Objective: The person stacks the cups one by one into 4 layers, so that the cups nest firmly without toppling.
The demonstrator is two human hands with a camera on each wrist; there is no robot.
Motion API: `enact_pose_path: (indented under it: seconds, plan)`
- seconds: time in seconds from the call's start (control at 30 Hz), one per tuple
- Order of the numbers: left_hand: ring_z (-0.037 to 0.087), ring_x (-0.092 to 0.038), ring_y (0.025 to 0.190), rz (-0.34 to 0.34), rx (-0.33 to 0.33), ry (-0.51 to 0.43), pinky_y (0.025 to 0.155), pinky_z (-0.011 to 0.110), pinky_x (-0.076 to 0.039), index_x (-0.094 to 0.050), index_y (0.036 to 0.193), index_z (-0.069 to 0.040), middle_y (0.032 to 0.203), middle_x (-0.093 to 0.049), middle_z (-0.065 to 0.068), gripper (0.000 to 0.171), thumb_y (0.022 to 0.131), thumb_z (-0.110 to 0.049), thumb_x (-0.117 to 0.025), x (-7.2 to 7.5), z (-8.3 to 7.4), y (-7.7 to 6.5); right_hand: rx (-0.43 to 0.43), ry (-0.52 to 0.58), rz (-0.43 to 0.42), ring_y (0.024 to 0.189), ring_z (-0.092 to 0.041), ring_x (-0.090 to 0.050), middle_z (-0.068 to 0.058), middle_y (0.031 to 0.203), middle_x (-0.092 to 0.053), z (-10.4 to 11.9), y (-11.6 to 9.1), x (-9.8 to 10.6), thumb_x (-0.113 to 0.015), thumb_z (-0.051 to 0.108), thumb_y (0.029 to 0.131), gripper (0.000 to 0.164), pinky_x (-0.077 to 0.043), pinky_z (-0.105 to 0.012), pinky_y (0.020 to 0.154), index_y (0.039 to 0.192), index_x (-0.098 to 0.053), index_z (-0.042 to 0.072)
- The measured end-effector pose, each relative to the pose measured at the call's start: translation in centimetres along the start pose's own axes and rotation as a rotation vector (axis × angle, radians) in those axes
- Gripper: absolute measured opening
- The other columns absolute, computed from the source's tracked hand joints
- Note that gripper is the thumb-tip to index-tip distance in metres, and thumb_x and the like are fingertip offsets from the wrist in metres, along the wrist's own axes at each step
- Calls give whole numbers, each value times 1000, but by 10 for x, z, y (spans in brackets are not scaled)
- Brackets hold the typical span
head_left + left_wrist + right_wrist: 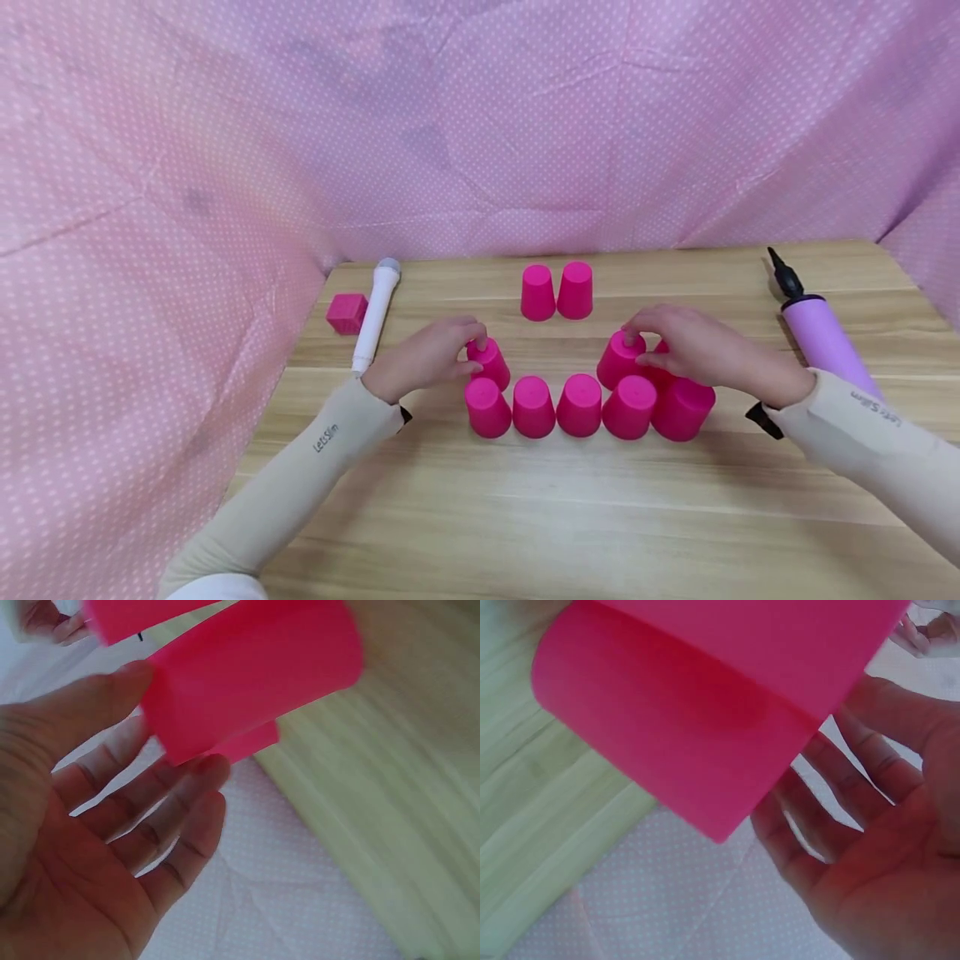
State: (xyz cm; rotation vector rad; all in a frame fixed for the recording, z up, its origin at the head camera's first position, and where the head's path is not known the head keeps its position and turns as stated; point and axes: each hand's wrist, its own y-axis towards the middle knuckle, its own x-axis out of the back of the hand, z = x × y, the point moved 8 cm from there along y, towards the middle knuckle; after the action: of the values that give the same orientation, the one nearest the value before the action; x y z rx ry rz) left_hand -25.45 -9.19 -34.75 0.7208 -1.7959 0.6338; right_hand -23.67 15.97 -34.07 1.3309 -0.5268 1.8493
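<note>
Several pink cups stand upside down in a front row on the table, among them a middle cup (579, 406). Just behind the row's left end, my left hand (423, 362) grips another pink cup (492, 364) by its closed top, thumb and fingertips at the rim of that end. On the right, my right hand (693, 350) holds a pink cup (619, 361) behind the row, also by the top. One more cup (660, 377) beside it is partly hidden under that hand. In the right wrist view, a pink cup (660, 727) covers some of the fingertips.
Two upside-down pink cups, a left one (537, 293) and a right one (575, 291), stand at the back. A white microphone (376, 312) and a small pink block (347, 314) lie at left. A purple hand pump (828, 343) lies at right, close to my right forearm.
</note>
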Motion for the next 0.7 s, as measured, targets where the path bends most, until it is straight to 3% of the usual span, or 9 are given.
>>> enact_pose_path:
  seconds: [0.37, 0.7]
  plan:
    - [18, -57, 81, -35, 15, -29, 71, 22, -47, -60, 93, -13, 89, -55, -5, 24, 79, -15, -79, -3, 5, -3, -52, -29, -29, 84, -23, -59, -5, 94, -63, 0, 0, -1, -84, 5, 68, 40, -51, -40, 72, 105, -68, 5]
    - [12, -53, 79, -57, -8, -25, 72, 23, -47, -60, 92, -12, 88, -57, -4, 24, 78, -14, -79, -1, 1, -3, -81, 12, -4, 79, -19, -59, -2, 93, -64, -2, 3, 0, -84, 10, 69, 35, -52, -35, 67, 100, -69, 7]
